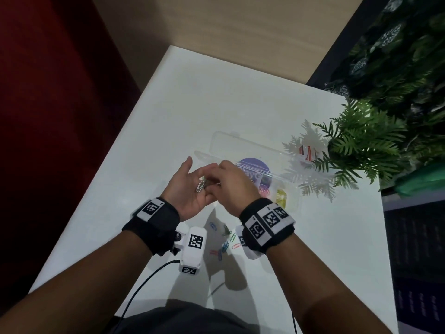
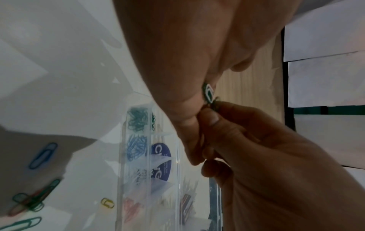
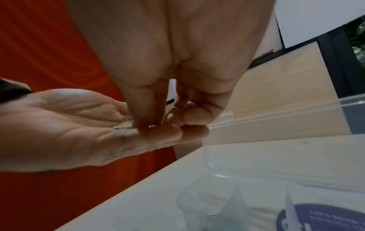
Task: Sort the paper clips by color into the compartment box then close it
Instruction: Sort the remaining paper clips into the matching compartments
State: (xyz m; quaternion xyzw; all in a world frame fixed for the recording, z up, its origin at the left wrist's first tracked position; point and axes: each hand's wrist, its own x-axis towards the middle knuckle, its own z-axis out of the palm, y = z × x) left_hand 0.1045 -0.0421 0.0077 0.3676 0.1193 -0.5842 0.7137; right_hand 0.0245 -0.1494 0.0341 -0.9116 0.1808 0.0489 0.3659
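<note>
Holding sorted clips: compartment box (image 2: 136, 156)

White table (image 1: 240, 97), red wall (image 1: 48, 92) left, wood floor (image 1: 240, 20) beyond, green foliage (image 1: 385, 92) right.

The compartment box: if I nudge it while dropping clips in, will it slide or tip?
Probably slides: the compartment box is thin clear plastic on a smooth white table, holding only small clips. Tipping seems unlikely, since it sits low and flat. Its open lid lies flat behind and could flex.
</note>
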